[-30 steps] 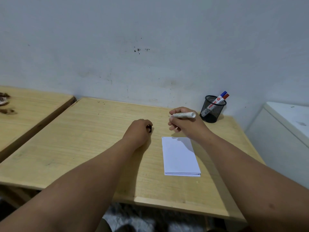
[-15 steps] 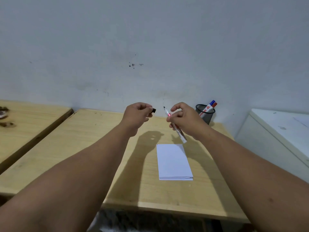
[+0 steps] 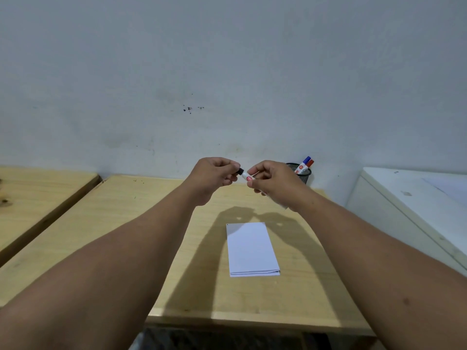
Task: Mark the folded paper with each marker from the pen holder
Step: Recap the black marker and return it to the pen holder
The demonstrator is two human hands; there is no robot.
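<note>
Both hands are raised above the wooden table (image 3: 141,238), close together. My right hand (image 3: 274,183) grips a white marker (image 3: 247,177) by its barrel. My left hand (image 3: 214,176) pinches the black cap (image 3: 240,171), which sits on the marker's tip. Below the hands, the white folded paper (image 3: 251,248) lies flat on the table, its folded edges toward me; a tiny dark dot shows at its far left corner. Behind my right hand stands a black mesh pen holder (image 3: 304,173) with a blue-capped marker (image 3: 304,163) and a red-capped marker (image 3: 309,164) in it.
A grey wall rises right behind the table. A second wooden table (image 3: 38,198) stands to the left across a narrow gap. A white cabinet or appliance (image 3: 409,205) stands at the right, close to the table's edge.
The hands came up off the table and drew together. Half a second ago cap and marker tip were apart; now the cap is on the tip.
</note>
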